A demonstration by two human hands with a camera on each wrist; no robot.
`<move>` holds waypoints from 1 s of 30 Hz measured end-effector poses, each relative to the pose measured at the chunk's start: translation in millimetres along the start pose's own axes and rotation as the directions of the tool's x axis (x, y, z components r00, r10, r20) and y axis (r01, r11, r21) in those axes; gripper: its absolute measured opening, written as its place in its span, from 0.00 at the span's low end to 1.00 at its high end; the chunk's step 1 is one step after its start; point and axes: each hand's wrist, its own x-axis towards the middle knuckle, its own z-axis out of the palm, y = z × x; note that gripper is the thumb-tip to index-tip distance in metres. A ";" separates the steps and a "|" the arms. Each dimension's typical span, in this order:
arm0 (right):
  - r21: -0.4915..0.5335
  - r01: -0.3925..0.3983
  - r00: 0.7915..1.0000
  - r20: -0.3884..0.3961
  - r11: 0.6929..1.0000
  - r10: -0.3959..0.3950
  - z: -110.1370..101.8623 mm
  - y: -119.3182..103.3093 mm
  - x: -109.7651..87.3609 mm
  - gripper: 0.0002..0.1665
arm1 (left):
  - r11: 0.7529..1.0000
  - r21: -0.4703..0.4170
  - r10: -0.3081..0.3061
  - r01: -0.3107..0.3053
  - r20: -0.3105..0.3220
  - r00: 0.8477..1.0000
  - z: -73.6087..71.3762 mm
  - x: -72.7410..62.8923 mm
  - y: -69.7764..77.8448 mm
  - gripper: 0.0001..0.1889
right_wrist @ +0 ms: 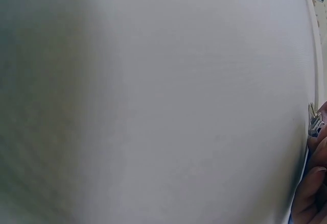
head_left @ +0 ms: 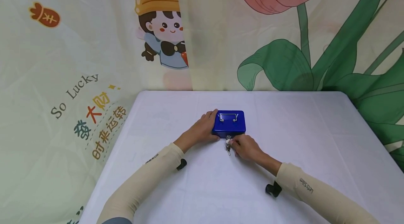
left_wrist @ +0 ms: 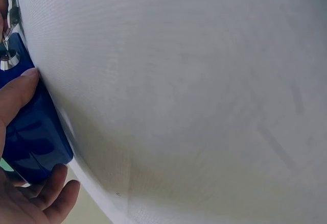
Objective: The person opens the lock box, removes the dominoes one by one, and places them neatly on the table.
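A small blue cash box (head_left: 231,129) sits on the white table, a wire handle (head_left: 228,114) folded on its lid. My left hand (head_left: 204,127) grips the box's left end. In the left wrist view, its thumb lies on the front face near the round silver lock (left_wrist: 10,60), other fingers at the end. Keys (head_left: 228,148) on a ring hang at the lock. With thumb and fingers, my right hand (head_left: 247,146) pinches the key at the lock. Right fingers (right_wrist: 311,188) and metal keys (right_wrist: 316,125) show only at the right wrist view's edge.
The white-covered table (head_left: 176,196) spreads around the box, its far edge against a printed cloth backdrop (head_left: 211,41). A black wrist camera (head_left: 273,189) hangs under the right sleeve, another (head_left: 181,164) under the left.
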 end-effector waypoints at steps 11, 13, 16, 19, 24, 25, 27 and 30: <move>-0.072 0.034 0.999 -0.001 0.997 -0.034 -7.8 5.0 9.4 0.14 | 1.000 -0.022 -0.020 0.020 0.004 1.000 -2.0 7.0 0.5 0.61; -0.078 0.032 0.999 0.008 0.996 -0.032 -10.0 5.7 11.5 0.14 | 1.000 -0.024 -0.017 0.017 0.002 1.000 -2.2 8.5 0.4 0.62; -0.088 0.038 0.999 0.019 0.995 -0.036 -12.7 6.4 14.6 0.13 | 1.000 -0.026 -0.010 0.010 -0.005 1.000 -2.7 11.3 0.4 0.62; -0.096 0.042 0.999 0.027 0.994 -0.040 -15.0 7.6 17.6 0.13 | 0.999 -0.032 -0.015 0.014 -0.009 1.000 -3.2 14.2 0.4 0.62; -0.109 0.047 0.998 0.041 0.993 -0.043 -18.6 10.1 21.9 0.13 | 0.999 -0.038 -0.037 0.037 -0.001 0.999 -3.4 18.6 0.9 0.62; -0.110 0.049 0.998 0.042 0.993 -0.044 -18.9 10.6 22.9 0.13 | 0.998 -0.038 -0.039 0.039 0.000 0.999 -3.2 19.5 0.6 0.62; -0.110 0.052 0.998 0.044 0.993 -0.048 -19.6 11.6 24.9 0.13 | 0.998 -0.040 -0.042 0.041 -0.001 0.999 -2.9 21.0 0.2 0.62; -0.106 0.058 0.998 0.046 0.993 -0.053 -20.9 13.1 27.9 0.13 | 0.999 -0.038 -0.039 0.039 -0.008 0.999 -2.3 23.1 -1.0 0.62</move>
